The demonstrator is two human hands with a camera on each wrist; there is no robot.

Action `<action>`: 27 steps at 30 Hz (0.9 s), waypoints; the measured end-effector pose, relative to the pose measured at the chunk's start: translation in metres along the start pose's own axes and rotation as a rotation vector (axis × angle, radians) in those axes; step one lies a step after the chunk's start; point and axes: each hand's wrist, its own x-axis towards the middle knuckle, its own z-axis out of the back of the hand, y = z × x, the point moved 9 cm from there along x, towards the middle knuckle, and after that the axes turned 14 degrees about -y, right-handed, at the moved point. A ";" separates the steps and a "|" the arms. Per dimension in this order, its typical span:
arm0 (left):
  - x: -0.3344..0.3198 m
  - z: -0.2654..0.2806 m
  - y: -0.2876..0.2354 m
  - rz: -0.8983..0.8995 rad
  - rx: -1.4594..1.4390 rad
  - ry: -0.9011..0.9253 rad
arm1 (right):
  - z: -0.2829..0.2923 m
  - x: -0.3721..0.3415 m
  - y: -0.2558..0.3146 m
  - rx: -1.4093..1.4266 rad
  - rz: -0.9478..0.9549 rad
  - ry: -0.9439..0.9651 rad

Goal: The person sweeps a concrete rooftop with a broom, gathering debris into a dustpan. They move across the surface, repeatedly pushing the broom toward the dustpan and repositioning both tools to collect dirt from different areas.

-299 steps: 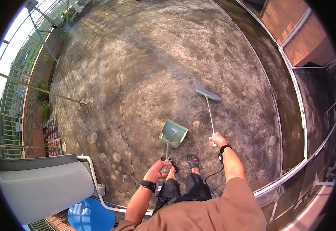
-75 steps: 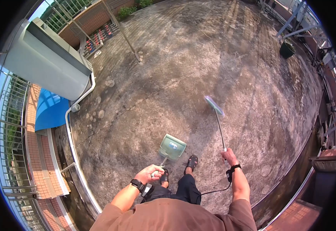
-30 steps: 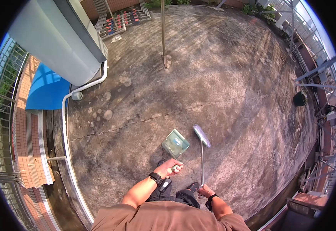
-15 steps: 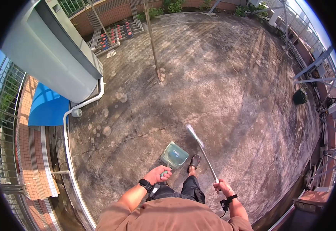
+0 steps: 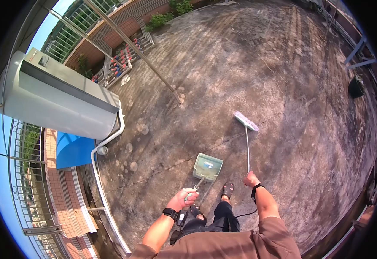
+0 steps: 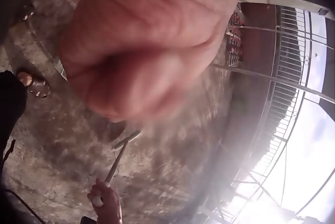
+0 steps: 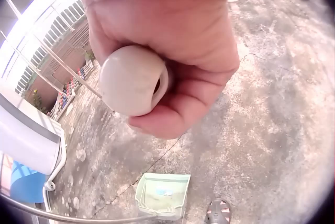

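My left hand [image 5: 183, 199] grips the handle of a pale green dustpan [image 5: 208, 161], held out in front of my feet. A small whitish-blue scrap [image 7: 163, 191] shows on the pan. My right hand [image 5: 252, 178] grips the light-coloured handle of a long broom [image 5: 247, 149]. The purple-white bristled broom head lies ahead and to the right of the dustpan, apart from it. In the right wrist view, curled fingers wrap the rounded handle end [image 7: 132, 80]. The left wrist view shows my left fist, blurred, hiding most of the dustpan.
Stained concrete floor [image 5: 309, 151] spreads all round, with a crack across it. A large grey tank [image 5: 63, 103], a white pipe [image 5: 106, 203] and a blue sheet [image 5: 74, 151] stand at the left. A pole [image 5: 141, 56] rises ahead; a plant pot [image 5: 356, 87] sits far right.
The broom head has swung from close beside the dustpan to farther ahead and right. My right hand has moved forward. My view has turned, and both hands keep their holds.
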 end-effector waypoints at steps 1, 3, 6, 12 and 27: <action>0.007 -0.005 -0.005 0.004 0.003 0.004 | -0.026 0.001 -0.025 -0.036 0.001 0.034; 0.016 -0.010 -0.019 0.013 0.007 -0.016 | -0.090 0.005 -0.088 -0.303 0.224 0.083; 0.030 -0.007 -0.038 0.037 0.008 -0.033 | -0.076 -0.096 -0.093 -0.069 0.082 0.345; 0.024 0.003 -0.060 0.023 0.026 -0.091 | -0.043 -0.160 -0.103 0.129 -0.045 0.409; 0.025 -0.042 -0.104 0.053 0.005 0.145 | 0.043 -0.090 0.041 0.452 -0.072 0.053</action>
